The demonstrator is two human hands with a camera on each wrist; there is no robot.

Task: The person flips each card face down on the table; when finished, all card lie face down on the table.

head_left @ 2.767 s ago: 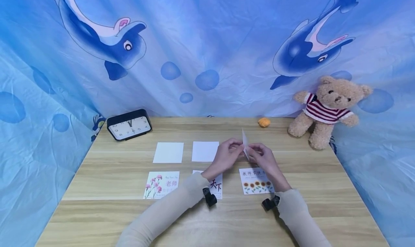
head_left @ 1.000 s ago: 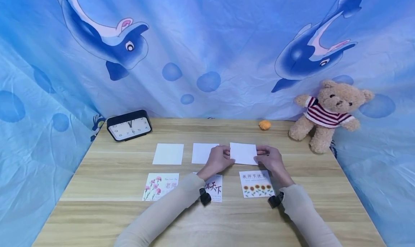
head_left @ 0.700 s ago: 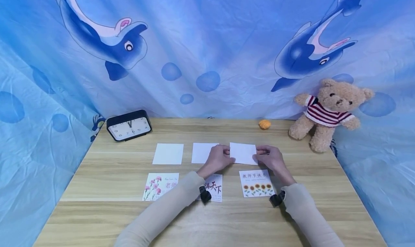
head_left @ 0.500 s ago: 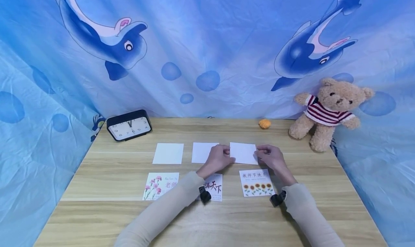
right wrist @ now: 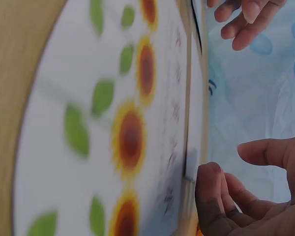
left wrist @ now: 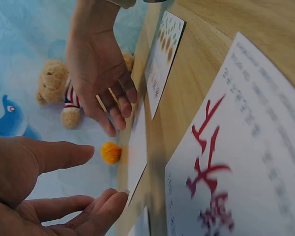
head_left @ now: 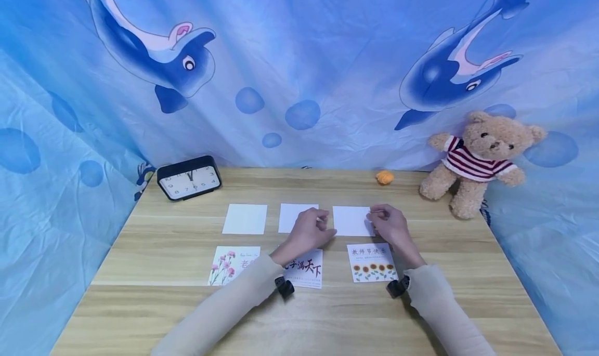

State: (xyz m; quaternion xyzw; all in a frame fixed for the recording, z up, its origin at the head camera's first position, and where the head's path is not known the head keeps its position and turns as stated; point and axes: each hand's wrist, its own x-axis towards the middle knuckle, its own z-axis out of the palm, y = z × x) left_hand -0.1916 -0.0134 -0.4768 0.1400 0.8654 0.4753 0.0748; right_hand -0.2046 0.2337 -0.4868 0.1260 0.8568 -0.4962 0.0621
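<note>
In the head view a blank white card [head_left: 353, 221] lies on the wooden table between my two hands. My left hand [head_left: 309, 231] is just left of it, thumb and fingers apart with nothing between them. At the card's right edge is my right hand [head_left: 391, 229]. The right wrist view shows that hand's thumb [right wrist: 265, 151] spread from its relaxed fingers, holding nothing. A sunflower card [head_left: 373, 263] lies in front of the blank one. Under my left forearm, a card with red lettering [head_left: 306, 274] is partly hidden. My left hand partly covers a second blank card [head_left: 297, 210].
A third blank card [head_left: 245, 219] lies to the left, behind a pink-flower card [head_left: 224, 265]. Along the back stand a black clock [head_left: 189, 178] and a teddy bear [head_left: 477, 158], with a small orange ball [head_left: 385, 177] between. A blue dolphin-print curtain [head_left: 299, 60] surrounds the table.
Both hands held the blank card upright at first, then laid it flat in the back row. Both have since let go, the left hand drawing slightly left.
</note>
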